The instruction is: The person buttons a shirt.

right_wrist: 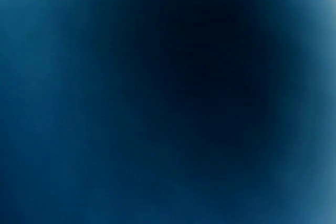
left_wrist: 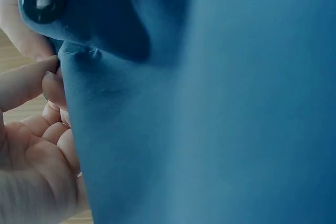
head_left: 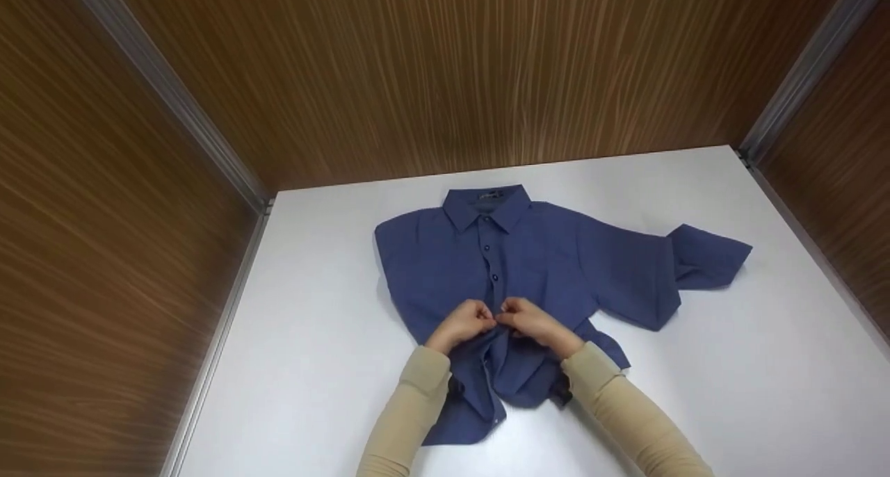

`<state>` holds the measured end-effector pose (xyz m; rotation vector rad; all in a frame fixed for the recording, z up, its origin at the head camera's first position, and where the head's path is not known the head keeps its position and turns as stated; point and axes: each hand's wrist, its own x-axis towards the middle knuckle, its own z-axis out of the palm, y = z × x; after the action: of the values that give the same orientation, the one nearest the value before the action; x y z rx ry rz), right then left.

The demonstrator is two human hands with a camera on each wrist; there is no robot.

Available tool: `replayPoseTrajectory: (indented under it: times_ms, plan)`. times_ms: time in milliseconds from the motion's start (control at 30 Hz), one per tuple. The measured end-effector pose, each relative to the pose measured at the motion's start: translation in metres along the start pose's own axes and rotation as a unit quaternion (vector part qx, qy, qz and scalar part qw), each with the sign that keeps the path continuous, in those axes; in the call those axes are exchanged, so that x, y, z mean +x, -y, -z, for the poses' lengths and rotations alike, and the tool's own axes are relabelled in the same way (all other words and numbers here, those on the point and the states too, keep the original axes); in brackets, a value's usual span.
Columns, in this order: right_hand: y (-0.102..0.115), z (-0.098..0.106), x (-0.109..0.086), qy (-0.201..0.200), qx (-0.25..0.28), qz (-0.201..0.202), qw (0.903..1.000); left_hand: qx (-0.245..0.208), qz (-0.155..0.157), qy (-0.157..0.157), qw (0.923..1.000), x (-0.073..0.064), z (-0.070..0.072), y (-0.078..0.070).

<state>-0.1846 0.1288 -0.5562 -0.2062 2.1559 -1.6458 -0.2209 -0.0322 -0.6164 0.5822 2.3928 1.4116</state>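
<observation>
A dark blue collared shirt [head_left: 549,254] lies front side up, its upper placket fastened by small dark buttons. At the middle of the placket, my left hand [head_left: 464,324] pinches the fabric between thumb and fingers. My right hand [head_left: 535,322] pinches the facing edge, and the fingertips of both hands nearly meet. Below them the shirt front is bunched and parts at the hem. In the left wrist view, fingers grip the cloth edge close under a dark button [left_wrist: 44,1]. Blurred blue cloth [right_wrist: 63,129] fills the right wrist view and hides the right hand there.
The shirt lies on a white table [head_left: 313,324]. One sleeve [head_left: 629,268] stretches right, with its cuff end [head_left: 713,258] folded outward. Brown wood-grain panels [head_left: 452,74] stand behind and at both sides, joined by metal corner posts [head_left: 174,101].
</observation>
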Motion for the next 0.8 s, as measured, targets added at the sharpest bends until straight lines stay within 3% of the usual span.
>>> replayPoseTrajectory:
  times_ms: [67,100,200,233,267,300,333,467,533,600,667,767,800]
  plan:
    - [-0.001,-0.002,0.002,-0.007,-0.003,-0.009,0.9999,-0.05,-0.016,-0.012,0.9985,0.016,-0.012,0.043]
    - [-0.002,-0.002,0.003,-0.011,-0.002,-0.015,0.9998,-0.062,0.001,-0.02,0.9978,0.023,-0.018,0.059]
    - [-0.002,-0.004,0.005,-0.017,-0.003,-0.024,0.9996,-0.108,0.02,-0.027,0.9936,0.029,-0.023,0.077]
    - [-0.002,-0.005,0.005,-0.018,-0.003,-0.025,0.9995,-0.121,0.02,-0.025,0.9921,0.026,-0.021,0.074]
    - [-0.002,-0.005,0.006,-0.017,0.0,-0.028,0.9995,-0.128,0.032,-0.024,0.9909,0.02,-0.017,0.061]
    - [-0.003,-0.005,0.006,-0.016,0.004,-0.029,0.9994,-0.133,0.051,-0.022,0.9895,0.013,-0.012,0.045]
    - [-0.003,-0.004,0.006,-0.013,0.007,-0.03,0.9995,-0.158,0.05,-0.015,0.9861,0.007,-0.007,0.032]
    - [-0.003,-0.001,0.007,0.015,0.027,-0.03,0.9991,-0.153,0.105,-0.02,0.9824,-0.025,0.013,-0.044]
    - [-0.001,0.001,0.006,0.031,0.037,-0.027,0.9985,-0.143,0.12,-0.024,0.9821,-0.034,0.018,-0.067]
    - [0.002,0.003,0.004,0.044,0.045,-0.025,0.9977,-0.146,0.127,-0.024,0.9808,-0.039,0.021,-0.078]
    - [0.008,0.004,0.0,0.055,0.05,-0.021,0.997,-0.153,0.131,-0.024,0.9793,-0.038,0.022,-0.077]
    - [0.015,0.004,-0.005,0.067,0.058,-0.017,0.996,-0.154,0.118,-0.031,0.9805,-0.029,0.015,-0.054]
    - [0.014,0.003,-0.005,0.068,0.059,-0.011,0.9959,-0.163,0.094,-0.033,0.9816,-0.021,0.009,-0.032]
